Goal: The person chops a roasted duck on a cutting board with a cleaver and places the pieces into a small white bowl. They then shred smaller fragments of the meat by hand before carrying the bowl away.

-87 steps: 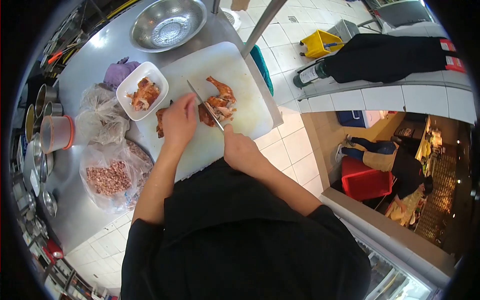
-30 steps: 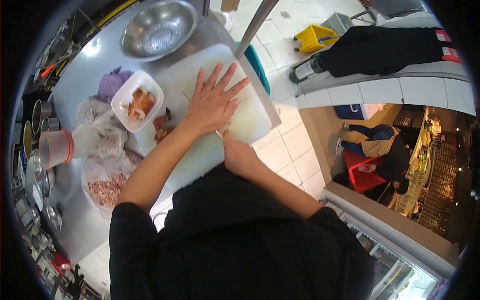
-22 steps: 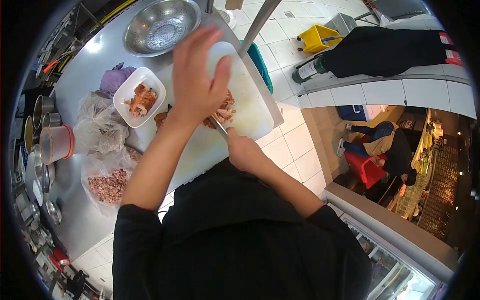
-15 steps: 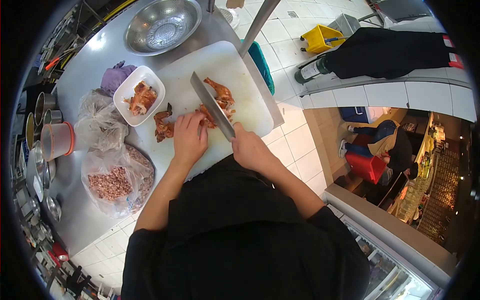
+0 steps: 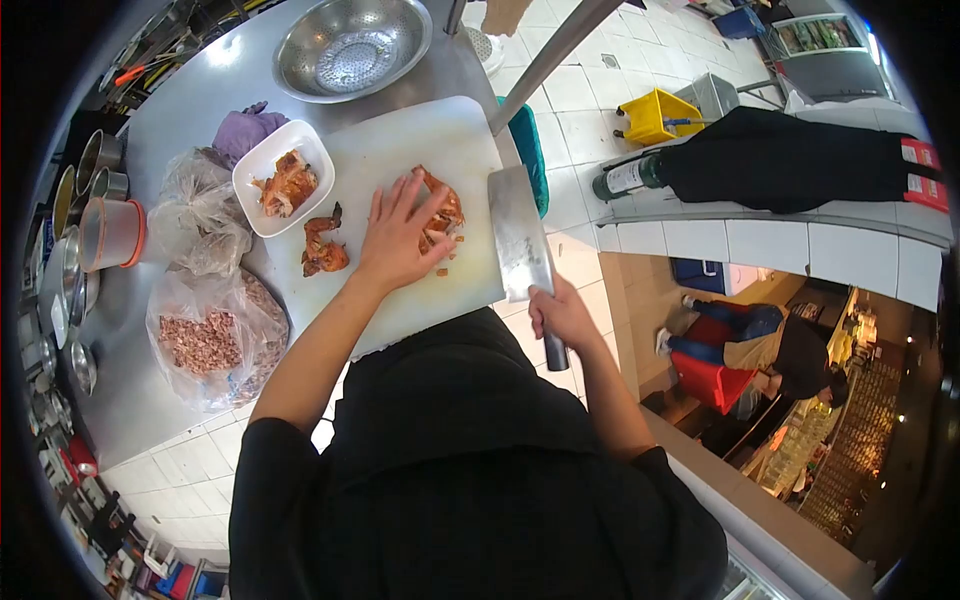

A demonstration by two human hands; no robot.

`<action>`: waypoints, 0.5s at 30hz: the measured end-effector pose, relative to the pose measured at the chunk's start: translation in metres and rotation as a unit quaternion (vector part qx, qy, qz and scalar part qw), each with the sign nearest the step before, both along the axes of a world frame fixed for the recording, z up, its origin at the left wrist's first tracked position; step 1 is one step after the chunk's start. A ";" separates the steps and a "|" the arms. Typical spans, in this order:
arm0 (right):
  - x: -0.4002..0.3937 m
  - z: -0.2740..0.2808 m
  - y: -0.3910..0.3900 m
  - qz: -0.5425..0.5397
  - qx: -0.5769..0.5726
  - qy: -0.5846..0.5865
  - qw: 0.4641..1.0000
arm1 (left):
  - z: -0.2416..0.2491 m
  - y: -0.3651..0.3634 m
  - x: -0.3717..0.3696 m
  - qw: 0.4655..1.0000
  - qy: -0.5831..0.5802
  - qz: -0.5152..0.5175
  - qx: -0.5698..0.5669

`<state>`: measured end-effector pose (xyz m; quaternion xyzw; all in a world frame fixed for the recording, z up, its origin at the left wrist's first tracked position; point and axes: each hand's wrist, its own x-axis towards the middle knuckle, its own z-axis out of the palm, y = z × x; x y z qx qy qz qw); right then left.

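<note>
My left hand (image 5: 398, 238) lies with spread fingers over a roasted chicken piece (image 5: 449, 207) on the white cutting board (image 5: 385, 318), partly hiding it. Small crumbs of chicken sit beside the thumb. In my right hand (image 5: 566, 316), a cleaver (image 5: 520, 230) is gripped by its dark handle. Its broad blade is at the board's right edge, apart from the chicken. A browned chicken wing (image 5: 323, 250) rests left of my left hand. Beyond it, a white square bowl (image 5: 246, 190) holds another roasted piece (image 5: 290, 184).
Left of the board are a bag of reddish grains (image 5: 205, 345), a knotted plastic bag (image 5: 205, 220) and a purple cloth (image 5: 245, 130). A perforated metal bowl (image 5: 352, 50) stands at the back. A metal post (image 5: 555, 62) rises by the table corner. Another person (image 5: 745, 345) bends at far right.
The cleaver has moved right, off the chicken to the board's edge, its blade now turned flat to view. My left hand has shifted right and spread over the chicken piece.
</note>
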<state>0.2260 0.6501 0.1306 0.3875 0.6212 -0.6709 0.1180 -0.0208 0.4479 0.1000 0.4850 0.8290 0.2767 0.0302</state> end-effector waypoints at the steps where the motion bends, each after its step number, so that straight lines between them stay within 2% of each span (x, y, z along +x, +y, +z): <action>1: 0.002 -0.005 -0.003 0.004 -0.010 0.013 1.000 | -0.001 0.004 0.001 0.999 0.006 -0.018 -0.050; 4: -0.002 -0.012 -0.012 0.017 -0.058 0.026 0.998 | -0.004 0.011 0.002 0.999 0.001 -0.013 -0.036; 6: -0.006 -0.014 -0.018 0.128 -0.049 -0.003 0.991 | -0.008 0.015 0.004 0.999 0.000 -0.016 -0.036; 15: -0.023 -0.020 -0.034 0.200 -0.093 0.014 0.975 | -0.023 0.018 0.005 0.998 -0.002 -0.011 0.059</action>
